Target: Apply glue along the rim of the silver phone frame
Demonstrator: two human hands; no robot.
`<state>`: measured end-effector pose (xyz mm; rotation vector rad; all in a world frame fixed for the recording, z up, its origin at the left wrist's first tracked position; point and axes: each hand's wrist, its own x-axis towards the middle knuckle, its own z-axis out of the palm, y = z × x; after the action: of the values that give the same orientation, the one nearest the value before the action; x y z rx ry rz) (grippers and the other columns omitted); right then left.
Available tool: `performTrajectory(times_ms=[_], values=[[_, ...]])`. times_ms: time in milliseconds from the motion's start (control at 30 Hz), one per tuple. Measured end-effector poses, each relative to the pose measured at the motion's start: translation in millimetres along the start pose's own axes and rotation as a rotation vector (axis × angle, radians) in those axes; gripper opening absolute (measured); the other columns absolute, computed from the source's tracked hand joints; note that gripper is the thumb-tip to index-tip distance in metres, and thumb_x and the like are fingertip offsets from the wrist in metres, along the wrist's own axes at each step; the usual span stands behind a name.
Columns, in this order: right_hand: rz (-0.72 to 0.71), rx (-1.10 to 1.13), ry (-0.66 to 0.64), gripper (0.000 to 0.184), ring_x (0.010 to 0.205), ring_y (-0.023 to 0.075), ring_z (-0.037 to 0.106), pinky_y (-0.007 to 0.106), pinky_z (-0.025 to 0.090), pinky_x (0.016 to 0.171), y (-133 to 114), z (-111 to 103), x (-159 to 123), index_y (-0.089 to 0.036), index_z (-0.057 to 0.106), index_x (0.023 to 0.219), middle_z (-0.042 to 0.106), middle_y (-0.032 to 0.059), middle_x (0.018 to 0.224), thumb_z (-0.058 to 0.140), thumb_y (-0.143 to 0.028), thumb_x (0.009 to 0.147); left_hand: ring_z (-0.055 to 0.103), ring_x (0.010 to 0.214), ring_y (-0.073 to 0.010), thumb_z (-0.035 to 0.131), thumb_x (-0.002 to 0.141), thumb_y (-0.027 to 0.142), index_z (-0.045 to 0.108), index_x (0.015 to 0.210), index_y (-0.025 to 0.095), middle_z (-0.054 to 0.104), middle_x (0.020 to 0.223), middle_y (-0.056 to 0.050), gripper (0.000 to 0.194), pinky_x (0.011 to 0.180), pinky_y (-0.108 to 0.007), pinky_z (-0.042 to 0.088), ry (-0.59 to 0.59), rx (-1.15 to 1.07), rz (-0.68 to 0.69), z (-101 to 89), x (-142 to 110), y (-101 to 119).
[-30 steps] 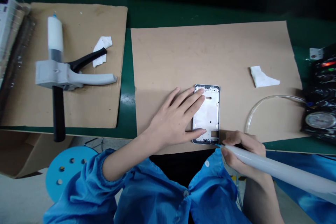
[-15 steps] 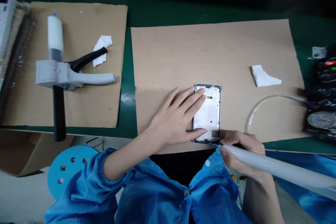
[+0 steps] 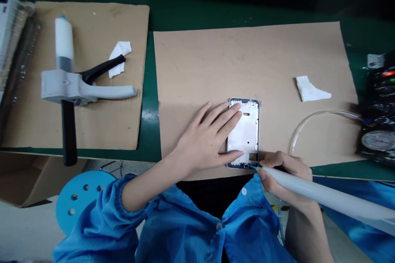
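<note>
A: Hands?
B: Apart, near each other. Left hand (image 3: pixel 200 144) open, spread, fingertips and thumb on the phone frame (image 3: pixel 247 131), just right of centre, lower half. Right hand (image 3: pixel 294 166) closed round the white syringe (image 3: pixel 327 197), which runs off toward the lower right corner.

A: And its blue tip (image 3: pixel 253 167)?
B: At the frame's lower edge, near the right corner. Contact: cannot tell.

A: Risks?
B: My reading: the frame lies flat on the cardboard sheet (image 3: pixel 200 65), with only light-looking fingers bracing its left side. A sideways push from the tip could skid or turn it. The long barrel could magnify a small wrist wobble, so the tip might scratch the rim or stray. If the syringe holds something wet, too much pressure could leave a blob, and the nearby thumb might smear it. The frame sits close to the sheet's near edge; a slip that way could tip it off.

A: Writing?
B: None readable. Small pale card (image 3: pixel 375 61), right edge, upper half: marks too small. Round gauge (image 3: pixel 378 141), lower right: dial unreadable. Red light (image 3: pixel 388 73) above it, no legible figures. Caulking gun (image 3: pixel 63 84), upper left: no brand that I can make out.
</note>
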<state>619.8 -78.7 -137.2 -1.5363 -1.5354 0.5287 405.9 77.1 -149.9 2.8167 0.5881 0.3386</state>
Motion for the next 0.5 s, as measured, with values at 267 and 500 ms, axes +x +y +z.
performTrajectory(times_ms=[267,500], values=[[0.056,0.127,0.115,0.015,0.051,0.0202,0.07,0.026,0.057,0.049,4.6,-0.2,-7.5,-0.025,0.068,0.082,0.075,0.0004,0.071,0.081,-0.018,0.085,0.034,0.173,-0.0361,0.053,0.116,0.067,0.046,0.175,0.008,0.039,0.185,-0.017,0.083,0.144,-0.058,0.024,0.064,0.006,0.022,-2.0,-1.9,0.7],[0.335,0.416,0.3,0.014,0.052,0.028,0.062,0.039,0.048,0.044,25.8,7.3,-29.5,-0.031,0.075,0.084,0.067,0.0073,0.07,0.082,-0.039,0.093,0.076,0.129,-0.0206,0.041,0.123,0.049,0.08,0.139,0.025,0.082,0.139,0.0,0.049,0.122,-0.037,0.059,-0.023,0.171,0.368,-19.4,-28.0,-5.2]])
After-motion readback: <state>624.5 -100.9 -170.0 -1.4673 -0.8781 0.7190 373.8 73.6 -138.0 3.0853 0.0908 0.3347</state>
